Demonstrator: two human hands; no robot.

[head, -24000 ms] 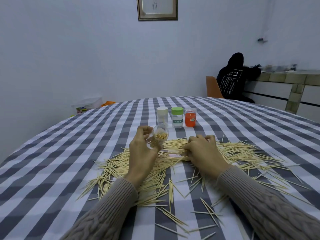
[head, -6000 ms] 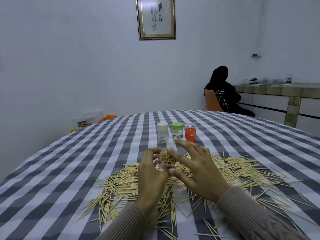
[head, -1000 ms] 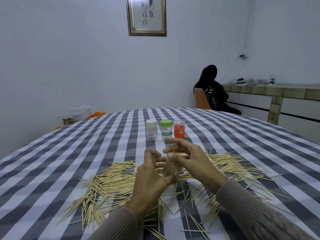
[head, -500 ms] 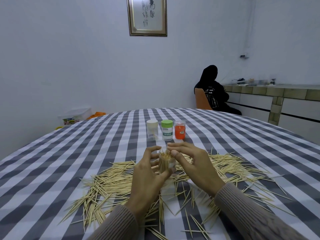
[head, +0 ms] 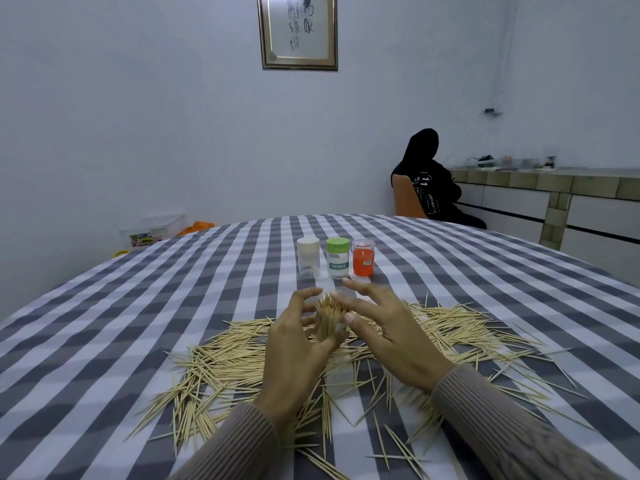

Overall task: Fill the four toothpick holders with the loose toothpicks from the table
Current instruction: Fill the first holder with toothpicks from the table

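Left hand [head: 294, 344] grips the clear holder [head: 330, 320], upright above the counter [head: 104, 323], now packed with toothpicks standing on end; a second ago it was tipped. Right hand [head: 391, 327] hovers at the rim, fingers spread, holding nothing. Likely full, ready to cap. Three capped holders [head: 336, 258] behind; loose toothpicks [head: 225, 362] still litter the cloth.

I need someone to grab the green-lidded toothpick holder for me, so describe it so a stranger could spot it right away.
On the round table with the grey and white checked cloth, look beyond the scattered toothpicks to three small jars in a row. The green-lidded holder is the middle one, between a white-capped clear jar and an orange jar. It alone has a green lid and a label reading TOOTHPICK.
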